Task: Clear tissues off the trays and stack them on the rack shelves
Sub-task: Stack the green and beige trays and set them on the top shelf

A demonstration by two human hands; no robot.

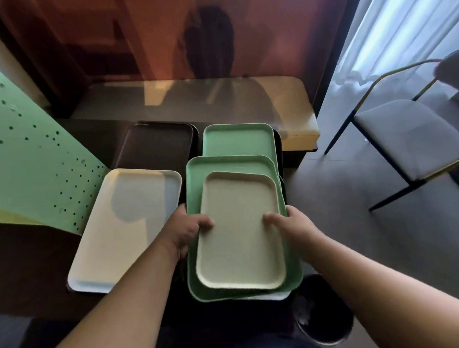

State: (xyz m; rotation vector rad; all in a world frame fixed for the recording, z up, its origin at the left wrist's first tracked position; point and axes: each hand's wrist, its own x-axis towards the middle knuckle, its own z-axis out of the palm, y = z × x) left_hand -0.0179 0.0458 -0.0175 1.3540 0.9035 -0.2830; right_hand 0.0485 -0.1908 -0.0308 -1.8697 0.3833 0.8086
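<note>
I hold a stack of trays in front of me: a small cream tray (239, 234) lies on top of a larger green tray (230, 164), with more trays under them. My left hand (188, 229) grips the stack's left edge, thumb on the cream tray. My right hand (289, 224) grips the right edge the same way. Beyond the stack lies another green tray (238, 140). A white tray (125, 227) sits to the left and a dark brown tray (155, 145) behind it. No tissues show on any tray.
The trays rest on a dark surface (28, 264). A green perforated panel (28, 163) rises at the left. A pale bench (294, 109) stands against the wooden wall behind. A grey chair (412, 137) with black legs stands on the floor at the right.
</note>
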